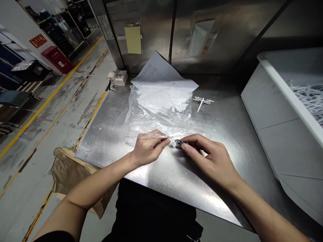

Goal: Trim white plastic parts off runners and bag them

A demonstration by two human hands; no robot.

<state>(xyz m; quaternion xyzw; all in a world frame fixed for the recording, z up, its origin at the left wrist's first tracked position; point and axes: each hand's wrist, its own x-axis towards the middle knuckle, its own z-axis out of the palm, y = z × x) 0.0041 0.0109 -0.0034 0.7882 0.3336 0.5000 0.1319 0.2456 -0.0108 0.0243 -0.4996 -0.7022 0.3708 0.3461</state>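
Observation:
Pinched between thumb and fingers, my left hand (149, 148) holds a small white plastic sprue (173, 142) by its stem. My right hand (208, 153) is closed around a small dark cutter, likely nippers (179, 142), whose metal tip meets the sprue's small parts; most of the tool is hidden in the palm. Both hands are just over the near edge of a clear plastic bag (156, 117) that has small white pieces in it. Another white sprue (202, 102), with branching arms, lies flat on the metal table to the right of the bag.
A printed paper sheet (158, 75) lies at the bag's far end. On the right stands a large white bin (275, 117) with many white sprues inside. A power socket block (119, 78) sits at the table's far left corner. A brown paper bag (73, 171) is below the left edge.

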